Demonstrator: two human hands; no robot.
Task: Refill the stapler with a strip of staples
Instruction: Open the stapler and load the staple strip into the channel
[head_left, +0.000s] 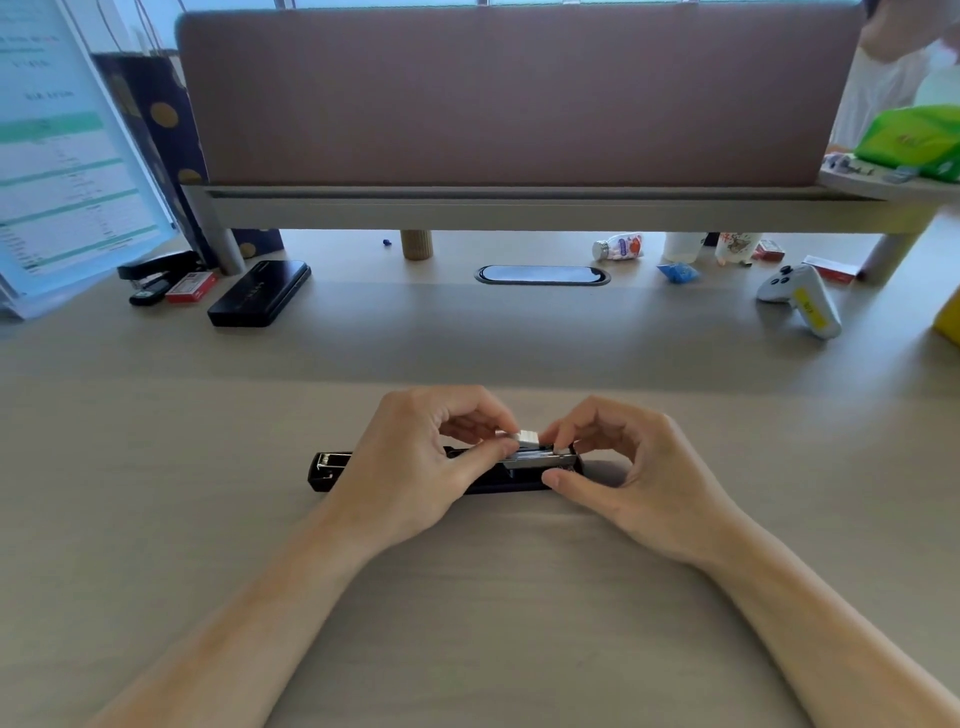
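Observation:
A black stapler (328, 470) lies opened flat on the desk in front of me, its lid swung out to the left and its metal staple channel (540, 458) exposed on the right. My left hand (415, 467) pinches a short silver strip of staples (529, 436) by thumb and forefinger just above the channel. My right hand (631, 467) touches the strip's right end with its fingertips, and its thumb rests against the stapler's base. My left hand hides the middle of the stapler.
A second black stapler (150, 273), a red staple box (191, 287) and a black case (260, 299) lie at the back left. A white game controller (800, 299), bottles and small packets sit at the back right under the shelf (519, 208). A cable grommet (542, 274) is set in the desk.

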